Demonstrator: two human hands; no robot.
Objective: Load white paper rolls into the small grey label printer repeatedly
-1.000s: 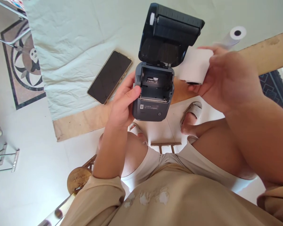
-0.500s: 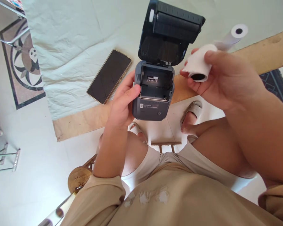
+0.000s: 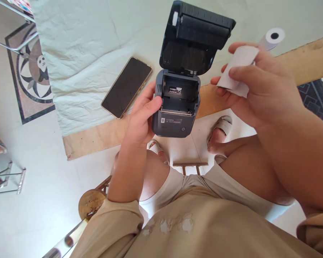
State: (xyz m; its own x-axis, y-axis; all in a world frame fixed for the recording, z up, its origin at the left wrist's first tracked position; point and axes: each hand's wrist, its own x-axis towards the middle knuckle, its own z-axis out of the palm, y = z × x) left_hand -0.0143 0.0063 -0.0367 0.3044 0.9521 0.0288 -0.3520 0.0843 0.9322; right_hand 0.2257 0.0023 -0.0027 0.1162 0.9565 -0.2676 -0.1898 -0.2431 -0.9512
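Observation:
A dark grey portable label printer [image 3: 174,123] is gripped at its left side by my left hand [image 3: 144,114], thumb on the front edge. Its black lid [image 3: 195,39] stands wide open, and the paper bay inside shows a small printed label but no roll. To the right of the printer, my right hand [image 3: 258,82] is closed around a white paper roll [image 3: 235,71], with the thumb pressing on the paper. The roll's core is hardly visible at this angle. Beyond that hand, a second white paper roll [image 3: 273,38] lies on the cloth.
A smartphone [image 3: 127,87] with a dark screen lies on the pale green cloth [image 3: 83,53], left of the printer. The table's bare wooden edge [image 3: 94,146] runs along the front. A round wooden stool [image 3: 91,203] stands at lower left.
My right hand has turned the paper roll, so its dark core end no longer faces me. The fingers have shifted slightly up and right. The printer is held nearly still.

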